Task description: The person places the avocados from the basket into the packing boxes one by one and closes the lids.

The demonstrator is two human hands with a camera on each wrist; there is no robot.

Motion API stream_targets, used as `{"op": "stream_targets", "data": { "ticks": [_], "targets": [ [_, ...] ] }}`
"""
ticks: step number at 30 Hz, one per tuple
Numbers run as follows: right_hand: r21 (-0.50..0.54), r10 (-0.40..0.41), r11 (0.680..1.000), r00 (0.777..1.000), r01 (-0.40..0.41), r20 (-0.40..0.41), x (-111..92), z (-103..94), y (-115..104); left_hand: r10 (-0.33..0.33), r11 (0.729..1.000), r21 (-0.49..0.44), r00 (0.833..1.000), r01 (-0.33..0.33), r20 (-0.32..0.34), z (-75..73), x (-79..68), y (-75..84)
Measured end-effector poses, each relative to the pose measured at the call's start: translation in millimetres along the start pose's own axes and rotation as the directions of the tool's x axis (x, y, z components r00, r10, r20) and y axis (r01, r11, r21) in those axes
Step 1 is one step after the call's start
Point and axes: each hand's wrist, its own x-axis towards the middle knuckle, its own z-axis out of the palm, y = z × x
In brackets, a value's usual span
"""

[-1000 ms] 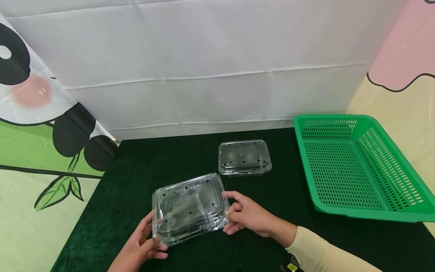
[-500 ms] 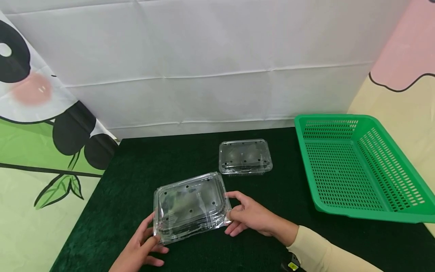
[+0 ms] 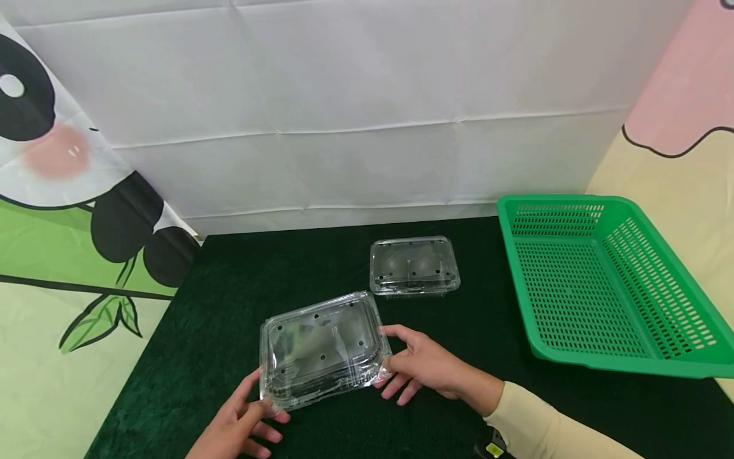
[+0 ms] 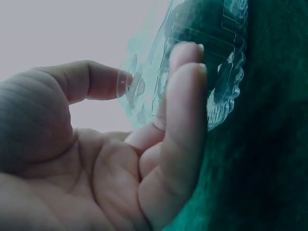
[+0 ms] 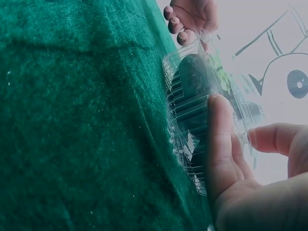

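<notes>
A clear plastic clamshell box (image 3: 321,350) with small round holes in its lid is held closed between my two hands, tilted over the dark green cloth. My left hand (image 3: 237,421) grips its near left corner; in the left wrist view the thumb presses one side and the fingers (image 4: 185,110) lie on the other. At the right edge, my right hand (image 3: 427,363) pinches the box between thumb and fingers, its lower fingers hanging loose below. Nothing distinct shows inside the box. A smaller clear clamshell box (image 3: 414,280) lies closed on the cloth behind it.
To the right stands a green perforated plastic basket (image 3: 579,299) with nothing in it. Dark green velvet cloth (image 3: 275,268) covers the table. A white sheet (image 3: 344,172) hangs along the back edge, with printed cartoon fabric at both sides.
The held box has shifted very slightly to the right. The lower fingers of both hands have spread a little away from it. The smaller box and the basket stay put.
</notes>
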Motion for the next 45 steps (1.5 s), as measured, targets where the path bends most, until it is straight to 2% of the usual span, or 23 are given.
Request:
{"op": "stream_targets", "data": {
  "ticks": [7, 21, 32, 41, 45],
  "targets": [
    [-0.004, -0.007, 1.0, 1.0, 0.007, -0.008, 0.9, 0.8, 0.9, 0.06, 0.996, -0.062, 0.997, -0.057, 0.057, 0.8, 1.0, -1.8],
    [-0.016, 0.06, 0.998, 0.998, -0.06, 0.011, -1.2, 0.0, -1.5, 0.056, 0.994, -0.097, 0.993, -0.046, 0.101, -1.0, -0.5, -2.8],
    [0.042, 0.046, 0.998, 0.999, -0.047, 0.021, -0.2, -0.7, -0.7, 0.01, 0.995, -0.096, 0.998, -0.004, 0.063, 1.4, -1.3, 0.0],
    [0.042, 0.065, 0.997, 0.998, -0.065, 0.01, -1.4, 0.9, -2.6, 0.011, 0.994, -0.105, 0.999, -0.006, 0.046, 2.8, -2.6, 0.3],
    [0.043, 0.073, 0.996, 0.997, -0.073, 0.012, -2.2, 0.9, -2.4, 0.002, 0.995, -0.102, 1.0, 0.0, 0.018, 4.8, -2.9, 0.5]
  ]
}}
